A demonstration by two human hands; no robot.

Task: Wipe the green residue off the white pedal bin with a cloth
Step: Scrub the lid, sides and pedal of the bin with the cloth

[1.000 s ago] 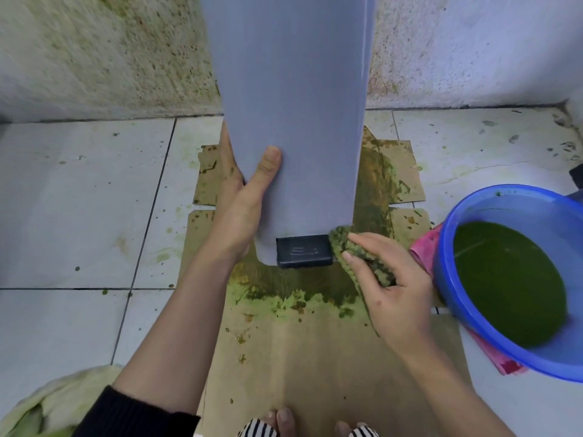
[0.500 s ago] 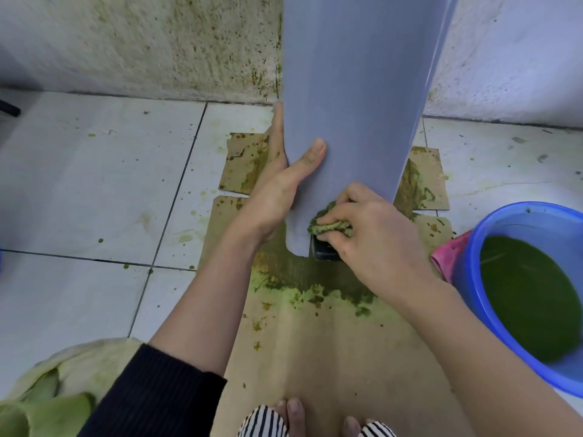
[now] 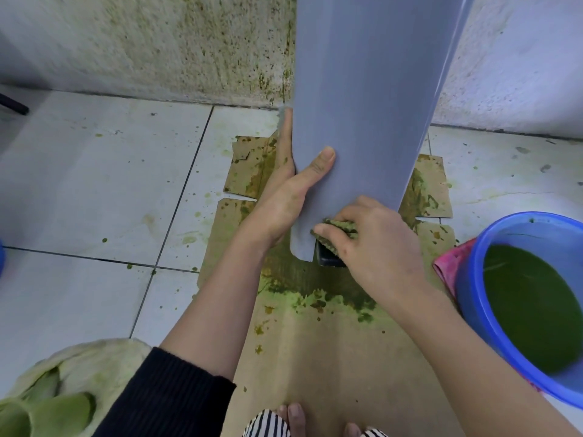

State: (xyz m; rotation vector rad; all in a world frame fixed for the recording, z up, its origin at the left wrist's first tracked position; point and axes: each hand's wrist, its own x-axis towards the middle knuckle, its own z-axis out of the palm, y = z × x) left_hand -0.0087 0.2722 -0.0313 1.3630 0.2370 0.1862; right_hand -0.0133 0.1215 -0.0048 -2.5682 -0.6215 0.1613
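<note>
The tall white pedal bin [image 3: 366, 99] stands on stained cardboard [image 3: 331, 348] against the wall. Its front looks clean, and its black pedal [image 3: 326, 258] peeks out at the base. My left hand [image 3: 284, 200] clasps the bin's lower left side, thumb across the front. My right hand [image 3: 375, 247] presses a green-stained knitted cloth [image 3: 339, 228] against the bin's bottom edge, just above the pedal. Most of the cloth is hidden under my fingers.
A blue basin [image 3: 492, 244] of dark green water sits at the right on a pink cloth [image 3: 449, 266]. A green-stained towel [image 3: 72, 380] lies at the lower left. Green splatter covers the wall [image 3: 189, 48] and floor tiles [image 3: 94, 190]. My striped slippers [image 3: 268, 424] rest on the cardboard.
My right hand moved the cloth from the right of the pedal leftward onto the bin's bottom front edge. The view shifted left. My left hand kept its hold.
</note>
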